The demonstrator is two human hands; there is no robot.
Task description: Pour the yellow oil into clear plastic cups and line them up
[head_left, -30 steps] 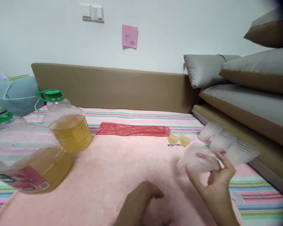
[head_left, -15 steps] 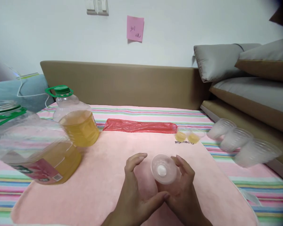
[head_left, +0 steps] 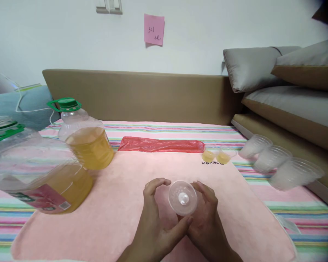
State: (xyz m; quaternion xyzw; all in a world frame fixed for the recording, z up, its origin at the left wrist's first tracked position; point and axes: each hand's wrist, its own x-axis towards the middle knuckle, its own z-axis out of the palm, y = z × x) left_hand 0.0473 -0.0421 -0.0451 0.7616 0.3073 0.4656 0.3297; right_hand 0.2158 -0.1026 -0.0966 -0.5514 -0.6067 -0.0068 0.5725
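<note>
A small clear plastic cup (head_left: 182, 207) with a round white spot at its centre is in my right hand (head_left: 205, 214). The right fingers curl around its far right side, and part of the cup is hidden by the hand. My left hand (head_left: 158, 218) curves along the cup's left side with thumb and fingers spread apart. The left thumb tip lies near the cup's lower rim, close to the right hand; whether it touches the cup I cannot tell. Both hands are above a pink mat (head_left: 120, 218).
Two large jugs of yellow liquid, a near jug (head_left: 51, 185) and a far jug (head_left: 90, 145), stand left. A red plastic bag (head_left: 161, 145) lies behind the mat. Two cups with yellow liquid (head_left: 223, 157) are at back right; stacked clear cups (head_left: 292, 174) lie beside cushions (head_left: 295, 105).
The cup and my right hand have shifted slightly left, closer to my left hand. The cup's round face shows a little more squarely. The whole view has moved slightly.
</note>
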